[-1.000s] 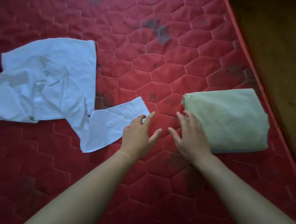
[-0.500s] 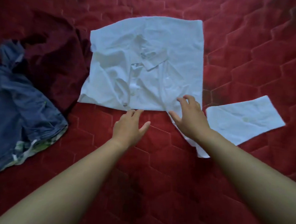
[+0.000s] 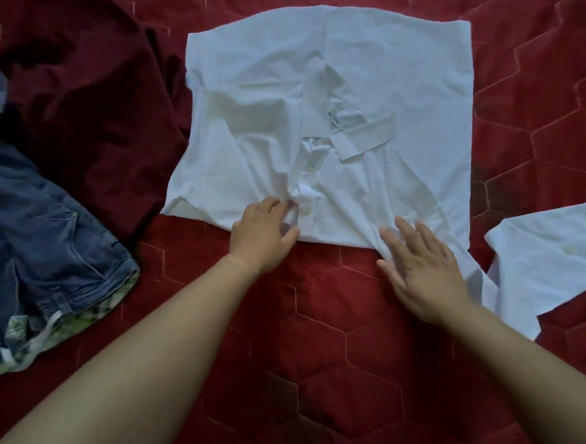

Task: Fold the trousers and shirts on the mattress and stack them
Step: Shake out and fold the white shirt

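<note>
Head: left hand pinches shirt edge, right hand presses.

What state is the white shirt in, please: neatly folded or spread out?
Spread out: the white shirt lies flat but wrinkled on the mattress, collar and placket showing, one sleeve out.

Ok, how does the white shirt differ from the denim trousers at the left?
The white shirt lies spread out at the centre; the denim trousers lie bunched at the left. The left hand pinches the shirt's near edge and the right hand presses it; the trousers lie untouched. Both rest on the red mattress.
</note>
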`<action>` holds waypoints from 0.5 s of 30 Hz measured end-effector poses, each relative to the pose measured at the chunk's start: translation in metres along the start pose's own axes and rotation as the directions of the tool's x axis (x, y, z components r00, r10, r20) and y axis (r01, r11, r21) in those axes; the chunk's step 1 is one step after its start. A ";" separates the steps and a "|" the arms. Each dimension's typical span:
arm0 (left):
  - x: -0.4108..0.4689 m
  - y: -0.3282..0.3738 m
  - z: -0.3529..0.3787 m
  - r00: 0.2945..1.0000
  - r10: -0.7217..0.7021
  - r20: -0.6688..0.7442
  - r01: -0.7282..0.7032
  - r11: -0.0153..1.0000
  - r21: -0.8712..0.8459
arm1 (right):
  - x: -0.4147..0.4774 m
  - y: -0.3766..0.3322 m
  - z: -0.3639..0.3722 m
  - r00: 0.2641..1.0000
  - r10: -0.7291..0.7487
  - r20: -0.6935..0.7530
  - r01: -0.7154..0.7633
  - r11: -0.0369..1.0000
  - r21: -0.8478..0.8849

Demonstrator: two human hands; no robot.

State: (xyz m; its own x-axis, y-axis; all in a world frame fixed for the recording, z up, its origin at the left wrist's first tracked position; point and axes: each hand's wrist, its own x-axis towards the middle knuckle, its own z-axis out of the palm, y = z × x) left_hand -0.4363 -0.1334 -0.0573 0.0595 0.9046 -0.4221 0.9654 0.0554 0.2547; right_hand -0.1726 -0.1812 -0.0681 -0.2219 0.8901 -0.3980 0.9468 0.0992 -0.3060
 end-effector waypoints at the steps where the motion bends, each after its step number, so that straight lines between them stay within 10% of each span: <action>1: -0.009 0.001 0.006 1.000 0.025 -0.012 -0.025 1.000 0.010 | -0.011 0.002 -0.002 1.000 -0.003 0.001 0.003 1.000 0.010; 8: -0.058 0.019 0.017 0.978 0.143 0.152 -0.139 0.990 -0.033 | -0.012 -0.004 -0.025 0.905 0.327 -0.271 -0.235 0.917 0.322; 15: 0.083 0.038 -0.061 0.875 0.119 -0.469 -0.174 0.982 -0.075 | 0.102 -0.016 -0.053 0.878 0.434 -0.201 -0.263 0.788 0.556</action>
State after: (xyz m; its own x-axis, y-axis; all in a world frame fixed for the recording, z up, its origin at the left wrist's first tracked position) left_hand -0.4104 -0.0301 -0.0301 0.0480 0.9965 0.0691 0.9185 -0.0712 0.3891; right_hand -0.1976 -0.0681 -0.0577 0.2630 0.9140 -0.3089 0.6751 -0.4030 -0.6179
